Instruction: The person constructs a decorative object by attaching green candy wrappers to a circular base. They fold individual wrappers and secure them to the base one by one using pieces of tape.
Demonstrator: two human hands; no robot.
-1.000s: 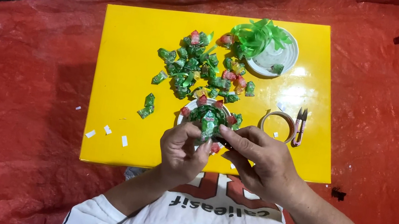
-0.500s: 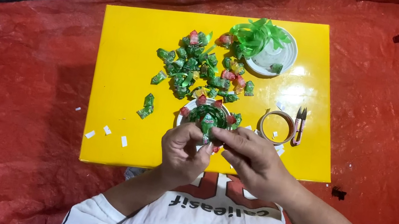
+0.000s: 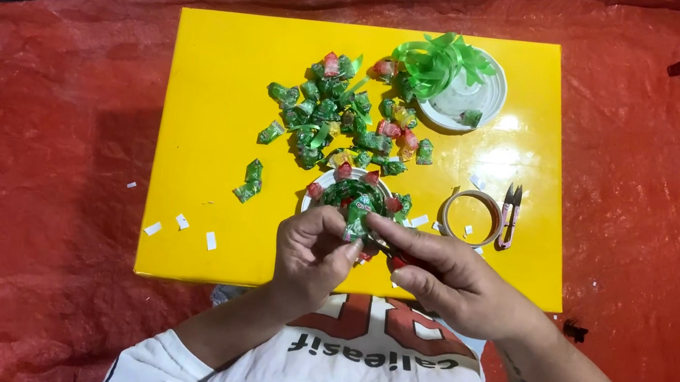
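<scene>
Between our hands, we pinch a green wrapped candy [image 3: 358, 218]: left hand [image 3: 311, 250] curled around it, right hand [image 3: 445, 276] pressing fingertips on it, now drawn slightly nearer our body. Just beyond lies the candy ring [image 3: 353, 193]; farther off, loose candies [image 3: 333, 117]; rightward, tape roll [image 3: 470, 217] and snips [image 3: 509, 213].
</scene>
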